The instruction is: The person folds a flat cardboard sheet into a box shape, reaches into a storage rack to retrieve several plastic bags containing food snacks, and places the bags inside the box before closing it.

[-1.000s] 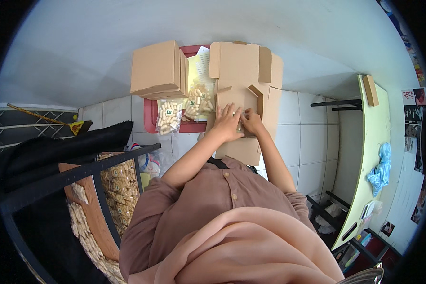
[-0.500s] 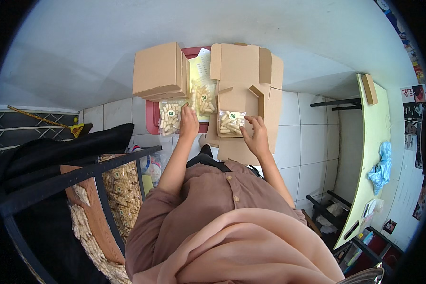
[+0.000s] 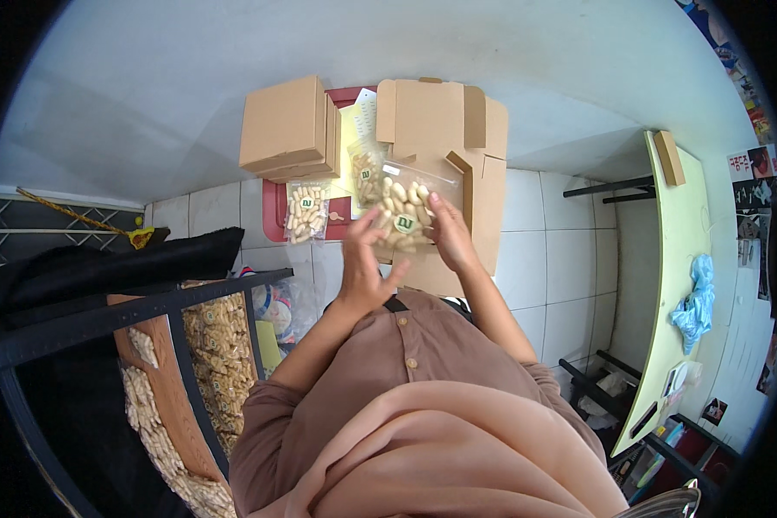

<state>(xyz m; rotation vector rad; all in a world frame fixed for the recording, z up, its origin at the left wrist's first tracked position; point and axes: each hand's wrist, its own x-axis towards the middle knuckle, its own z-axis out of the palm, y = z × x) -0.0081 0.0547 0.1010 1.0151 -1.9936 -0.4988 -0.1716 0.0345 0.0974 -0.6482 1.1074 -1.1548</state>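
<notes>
Both hands hold one clear bag [image 3: 403,211] of pale, finger-shaped snacks, lifted just above the open box [image 3: 457,186]. The right hand [image 3: 451,237] grips the bag's right edge, its fingers closed on the plastic with the thumb on the near side. The left hand [image 3: 363,263] is at the bag's left edge; its fingers are spread and only lightly curled, their tips touching the plastic, so it steadies the bag more than it clamps it. The bag carries a small round green sticker on its front.

The open box is brown cardboard with its flaps folded outward, lying on the white tiled floor [image 3: 552,259]. To its left lies a red tray [image 3: 272,216]. A second bag [image 3: 306,211] of the same snacks lies flat on the tray, left of the held one and well apart from either hand. A third bag [image 3: 367,173] sits just beyond the held bag, partly hidden by it. At the far left of the tray stands a stack of closed boxes [image 3: 287,128].

Near left, a rack [image 3: 190,345] with dark bars holds many more filled bags. At the right stands a pale green table [image 3: 678,259], with a blue cloth [image 3: 695,302] on its edge and a small cardboard box [image 3: 667,158] at its far end.
</notes>
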